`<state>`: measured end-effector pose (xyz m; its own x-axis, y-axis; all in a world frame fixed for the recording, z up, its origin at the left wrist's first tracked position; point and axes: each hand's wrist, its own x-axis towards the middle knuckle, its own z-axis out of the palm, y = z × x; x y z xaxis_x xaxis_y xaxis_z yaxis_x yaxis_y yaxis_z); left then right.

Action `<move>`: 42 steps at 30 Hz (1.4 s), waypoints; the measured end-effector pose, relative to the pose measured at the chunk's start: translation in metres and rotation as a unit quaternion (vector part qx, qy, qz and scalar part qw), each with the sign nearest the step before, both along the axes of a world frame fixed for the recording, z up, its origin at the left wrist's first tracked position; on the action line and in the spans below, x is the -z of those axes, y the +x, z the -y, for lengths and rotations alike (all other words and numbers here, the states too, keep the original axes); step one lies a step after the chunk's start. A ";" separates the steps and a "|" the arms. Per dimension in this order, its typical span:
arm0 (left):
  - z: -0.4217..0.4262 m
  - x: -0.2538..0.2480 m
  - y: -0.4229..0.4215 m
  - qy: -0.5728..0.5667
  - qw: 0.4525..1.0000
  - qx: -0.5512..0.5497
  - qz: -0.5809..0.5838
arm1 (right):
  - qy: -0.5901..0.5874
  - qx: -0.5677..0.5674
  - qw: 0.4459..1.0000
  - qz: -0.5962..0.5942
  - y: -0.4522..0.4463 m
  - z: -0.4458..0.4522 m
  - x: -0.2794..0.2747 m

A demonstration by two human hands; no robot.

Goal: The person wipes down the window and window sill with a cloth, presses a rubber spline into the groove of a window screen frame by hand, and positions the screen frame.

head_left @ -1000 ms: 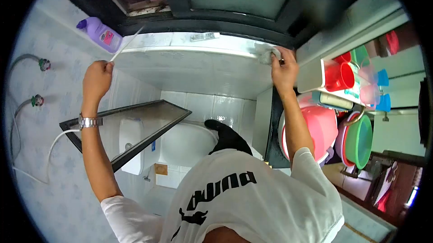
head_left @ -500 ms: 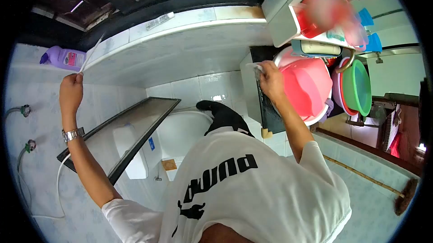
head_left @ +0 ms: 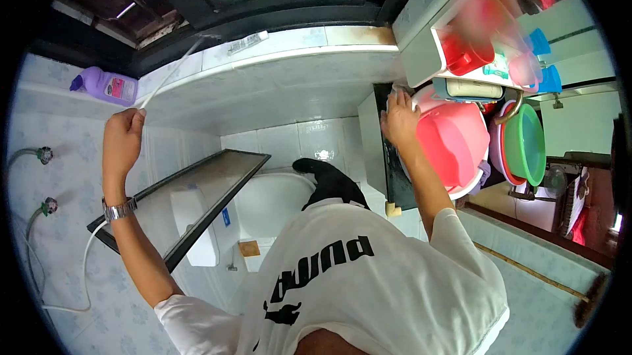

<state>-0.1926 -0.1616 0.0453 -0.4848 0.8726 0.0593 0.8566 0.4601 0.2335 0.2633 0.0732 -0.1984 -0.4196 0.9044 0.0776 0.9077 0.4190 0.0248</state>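
My left hand (head_left: 124, 141) is raised at the left, closed round a thin pale rod (head_left: 168, 83). The rod slants up to the right, its far end over the tiled ledge near the dark window frame. Close by on that ledge stands a purple bottle (head_left: 108, 86) with a pink label. My right hand (head_left: 400, 120) reaches over the black countertop (head_left: 395, 177) beside the pink basin (head_left: 454, 144). Its fingers are bent over a small whitish thing (head_left: 397, 89), mostly hidden, whose kind I cannot make out.
A black-framed glass panel (head_left: 217, 203) slants beside the white toilet (head_left: 194, 226). A white tube (head_left: 268, 39) lies on the ledge. Red cups (head_left: 464, 52) fill a shelf at the upper right, above green basins (head_left: 525, 144). A broom (head_left: 526, 269) lies at the lower right.
My left hand has shifted slightly right and down with the rod. My right hand has moved a little up and its fingers have turned; the whitish thing no longer sticks out to the left.
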 end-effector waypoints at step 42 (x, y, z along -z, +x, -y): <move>-0.064 -0.036 0.170 -0.025 0.987 0.149 -0.045 | -0.029 -0.018 0.955 -0.295 0.174 0.081 -0.025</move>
